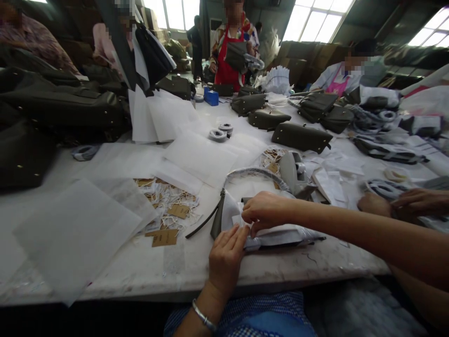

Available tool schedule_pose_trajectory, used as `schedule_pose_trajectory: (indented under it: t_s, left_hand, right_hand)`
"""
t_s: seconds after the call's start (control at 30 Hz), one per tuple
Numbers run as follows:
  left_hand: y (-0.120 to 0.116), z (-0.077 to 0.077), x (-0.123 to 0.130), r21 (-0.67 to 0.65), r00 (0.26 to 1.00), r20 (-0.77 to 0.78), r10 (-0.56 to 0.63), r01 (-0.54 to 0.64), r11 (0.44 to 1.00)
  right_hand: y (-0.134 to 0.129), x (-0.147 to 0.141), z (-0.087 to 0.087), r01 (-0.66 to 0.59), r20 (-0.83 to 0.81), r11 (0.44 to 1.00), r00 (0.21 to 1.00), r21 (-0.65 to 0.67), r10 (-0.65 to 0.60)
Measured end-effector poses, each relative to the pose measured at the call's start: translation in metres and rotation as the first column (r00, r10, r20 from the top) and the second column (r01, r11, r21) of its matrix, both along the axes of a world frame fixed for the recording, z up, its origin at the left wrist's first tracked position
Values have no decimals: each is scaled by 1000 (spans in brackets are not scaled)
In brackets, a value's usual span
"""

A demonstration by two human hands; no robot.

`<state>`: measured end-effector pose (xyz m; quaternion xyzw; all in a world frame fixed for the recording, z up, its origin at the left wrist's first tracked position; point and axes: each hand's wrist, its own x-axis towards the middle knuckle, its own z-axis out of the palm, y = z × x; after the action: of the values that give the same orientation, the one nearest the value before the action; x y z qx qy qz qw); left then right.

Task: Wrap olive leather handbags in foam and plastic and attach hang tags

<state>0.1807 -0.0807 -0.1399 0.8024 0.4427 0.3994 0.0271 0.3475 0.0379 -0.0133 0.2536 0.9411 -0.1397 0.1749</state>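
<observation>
A dark handbag lies on the table in front of me, largely covered by white wrapping. Its wrapped handle arches up behind, and a dark strap sticks out to the left. My left hand, with a silver bangle at the wrist, rests its outstretched fingers on the near left part of the wrapping. Reaching across from the right, my right hand has its fingers curled down and pinched at the wrapping, just beside the left fingertips. Exactly what lies under those fingertips is hidden.
Brown tags with white strings and white sheets lie to the left. Dark bags stand farther back, with more piled at left. At right, a co-worker's hands handle wrapped material. Other people stand around the table.
</observation>
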Motion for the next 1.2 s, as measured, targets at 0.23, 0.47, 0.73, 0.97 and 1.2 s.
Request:
schedule_pose_trajectory:
  t_s: [0.23, 0.47, 0.73, 0.97, 1.2]
  left_hand:
    - [-1, -1, 1, 5, 1000, -19, 5, -5, 1000]
    - [-2, -1, 1, 8, 1000, -18, 23, -23, 1000]
    - [-3, 0, 1, 51, 998, -53, 19, -16, 999]
    - [-2, 3, 1, 86, 997, -58, 41, -36, 996]
    - [-2, 1, 0, 95, 997, -68, 32, -25, 995]
  right_hand:
    - [15, -24, 0, -118, 183, 991, 975, -58, 127]
    - [20, -37, 1, -166, 252, 985, 952, -46, 173]
    - [36, -37, -10, -273, 208, 962, 941, 1, 267]
    - [50, -35, -21, -251, 192, 966, 947, -67, 259]
    - [54, -36, -17, -236, 147, 970, 959, -59, 242]
